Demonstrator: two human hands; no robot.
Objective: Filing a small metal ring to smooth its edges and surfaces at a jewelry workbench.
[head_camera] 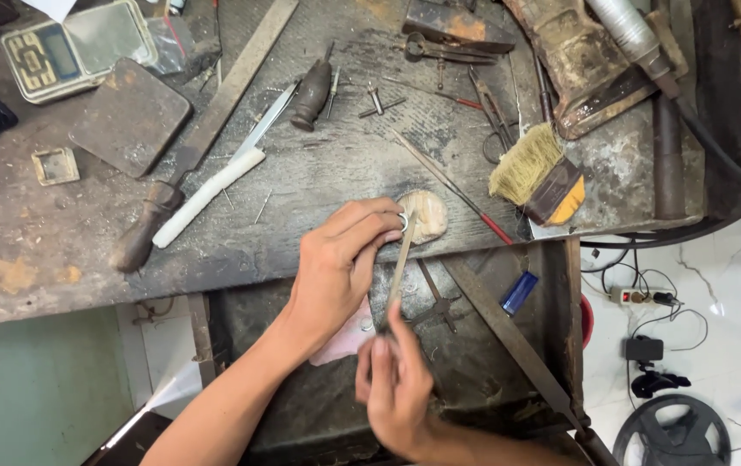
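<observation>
Pinched between thumb and fingertips of the left hand (336, 267), a small metal ring (403, 222) sits pressed against the worn wooden peg (427, 214) at the front edge of the workbench (34, 250). Right hand (396, 388) closed round the lower end of a thin file (398, 272); file slants up, tip meeting the ring. Right hand blurred.

Ring: at the bench edge, just beside the peg, held clear of the bench top.

On the bench, well apart from the hands:
- long flat file with dark wooden handle (142, 233), lying diagonal, left side
- white stick (207, 197) just beside it, near parallel
- dark square plate (129, 116) and small digital scale (69, 52), far left corner
- small square frame (55, 166) near the plate
- short dark-handled tool (312, 93), upper middle
- thin rod with red handle (452, 190), just right of the peg
- bristle brush (539, 173), right side
- scissors (435, 50) near the top

Below the bench: a tray with a blue lighter (519, 293) and a long flat bar (517, 345) slanting across. White floor to the right, with a power strip (638, 296) and cables
</observation>
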